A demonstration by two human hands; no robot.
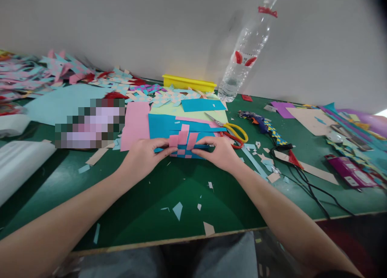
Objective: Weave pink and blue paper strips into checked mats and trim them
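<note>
A small woven piece of pink and blue paper strips [183, 142] is held upright just above the green table, in the middle of the view. My left hand [149, 151] pinches its left side between thumb and fingers. On its right side my right hand [219, 151] pinches it in the same way. Pink strip ends stick up between the two hands. Behind the piece lie a blue sheet [160, 127] and a pink sheet [136, 123]. Scissors with yellow and red handles [236, 133] rest beyond my right hand, their blades over the sheets.
A clear bottle [244, 52] leans against the wall near a yellow tray [189, 83]. Woven paper pieces [60, 68] are heaped at the back left. Black cables [305, 181] and a purple packet [350, 171] lie right, paper scraps [177, 210] in front.
</note>
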